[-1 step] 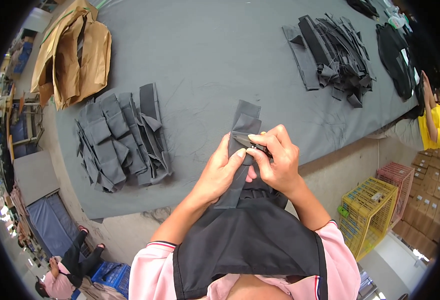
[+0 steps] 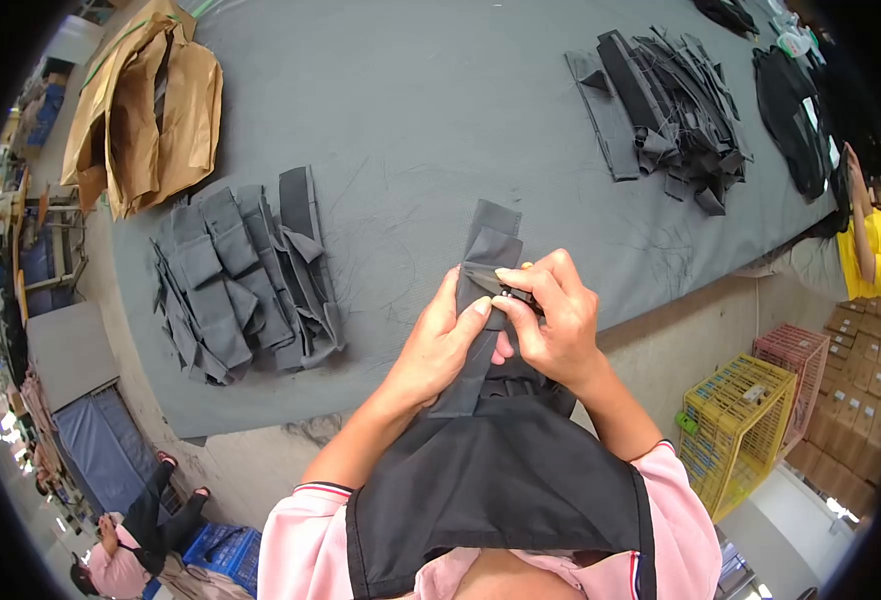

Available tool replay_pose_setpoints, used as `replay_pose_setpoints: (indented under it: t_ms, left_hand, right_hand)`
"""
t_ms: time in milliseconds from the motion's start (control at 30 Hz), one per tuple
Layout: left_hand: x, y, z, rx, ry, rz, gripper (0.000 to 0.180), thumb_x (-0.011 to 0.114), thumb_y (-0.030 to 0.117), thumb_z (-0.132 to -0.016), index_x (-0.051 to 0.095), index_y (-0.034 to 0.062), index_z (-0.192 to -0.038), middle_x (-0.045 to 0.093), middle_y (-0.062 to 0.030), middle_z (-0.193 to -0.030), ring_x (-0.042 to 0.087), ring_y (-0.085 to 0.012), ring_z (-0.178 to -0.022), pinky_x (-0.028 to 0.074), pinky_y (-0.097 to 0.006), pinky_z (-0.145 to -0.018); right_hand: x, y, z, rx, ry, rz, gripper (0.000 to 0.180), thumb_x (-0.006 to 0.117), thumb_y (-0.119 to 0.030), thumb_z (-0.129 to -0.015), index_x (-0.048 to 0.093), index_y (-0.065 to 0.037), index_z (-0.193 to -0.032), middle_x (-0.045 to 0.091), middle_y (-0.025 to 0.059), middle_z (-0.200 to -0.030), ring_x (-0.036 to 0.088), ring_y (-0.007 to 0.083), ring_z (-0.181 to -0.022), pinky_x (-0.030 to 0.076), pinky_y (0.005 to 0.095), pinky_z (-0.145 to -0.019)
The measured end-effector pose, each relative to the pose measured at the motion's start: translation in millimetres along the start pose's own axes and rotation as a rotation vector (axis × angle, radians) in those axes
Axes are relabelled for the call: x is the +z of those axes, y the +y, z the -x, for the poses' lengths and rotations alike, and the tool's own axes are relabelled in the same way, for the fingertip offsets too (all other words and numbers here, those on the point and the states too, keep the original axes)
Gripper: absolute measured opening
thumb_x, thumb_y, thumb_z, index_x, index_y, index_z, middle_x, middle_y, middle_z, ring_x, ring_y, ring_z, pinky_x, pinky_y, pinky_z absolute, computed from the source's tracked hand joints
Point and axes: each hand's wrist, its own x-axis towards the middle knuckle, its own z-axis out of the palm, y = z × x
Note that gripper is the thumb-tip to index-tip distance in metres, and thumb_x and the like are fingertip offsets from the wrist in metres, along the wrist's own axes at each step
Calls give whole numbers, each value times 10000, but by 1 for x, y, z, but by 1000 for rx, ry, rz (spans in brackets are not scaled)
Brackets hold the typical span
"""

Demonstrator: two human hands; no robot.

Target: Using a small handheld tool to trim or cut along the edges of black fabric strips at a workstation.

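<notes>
A dark grey fabric strip (image 2: 491, 245) with folded, stitched layers runs from the table edge down toward my apron. My left hand (image 2: 439, 335) is closed on this strip, thumb on top and fingers underneath. Pinched in my right hand (image 2: 559, 315) is a small pair of thread snips (image 2: 485, 277), blades pointing left across the strip beside my left thumb. My fingers cover most of the snips' handle. To the left lies a pile of similar grey strips (image 2: 223, 265). Another, looser pile of strips (image 2: 676, 120) sits at the far right.
A grey cloth covers the table (image 2: 411, 120), with loose threads scattered on it. An open brown paper bag (image 2: 146, 120) stands at the far left. Yellow wire crates (image 2: 736, 420) are on the floor at right. One person in yellow (image 2: 866, 255) is at the right edge; another person (image 2: 126, 555) sits lower left.
The blades of the snips have shifted very slightly at the strip. Both hands and the fabric otherwise keep their places.
</notes>
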Motion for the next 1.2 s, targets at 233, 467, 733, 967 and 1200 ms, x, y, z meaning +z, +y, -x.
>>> replay_pose_setpoints:
  t_ms: [233, 467, 733, 967, 1200]
  left_hand:
    - [-4, -6, 0, 6, 0, 0, 269, 446, 150, -974, 406, 3, -1197, 578, -88, -922, 585, -123, -696, 499, -240, -627]
    - [-21, -19, -7, -14, -12, 76, 357, 466, 260, -977, 385, 18, -1227, 571, -125, -1062, 639, -181, -821, 542, -300, -727]
    - [-15, -39, 26, -73, 42, 258, 573, 516, 436, -928, 310, 60, -1308, 550, -96, -1079, 609, -178, -837, 531, -308, -709]
    - [-11, -41, 15, -54, 112, 101, 523, 530, 453, -918, 409, 28, -1199, 584, -76, -934, 589, -126, -760, 507, -261, -557]
    - [-21, -35, 8, 137, 186, -310, 429, 504, 318, -959, 428, -45, -1175, 643, -109, -814, 612, -118, -618, 501, -252, -517]
  right_hand:
    - [2, -1, 4, -24, 30, 39, 227, 716, -27, -681, 623, -29, -889, 507, 56, -751, 535, 162, -524, 429, 284, -452]
    - [6, 9, -5, 424, -187, -388, 207, 734, -11, -708, 605, -22, -869, 403, -15, -754, 363, 68, -598, 295, 215, -496]
    - [15, -9, 26, 276, -46, -360, 254, 612, 152, -630, 599, -13, -822, 473, 29, -764, 492, 86, -578, 411, 227, -490]
    - [14, -8, 40, 262, -142, -371, 347, 611, 149, -581, 607, -5, -892, 511, 59, -755, 550, 141, -561, 450, 264, -468]
    - [-2, -17, 10, 74, -205, -115, 359, 644, 43, -599, 635, -40, -949, 609, 74, -722, 594, 222, -553, 463, 298, -506]
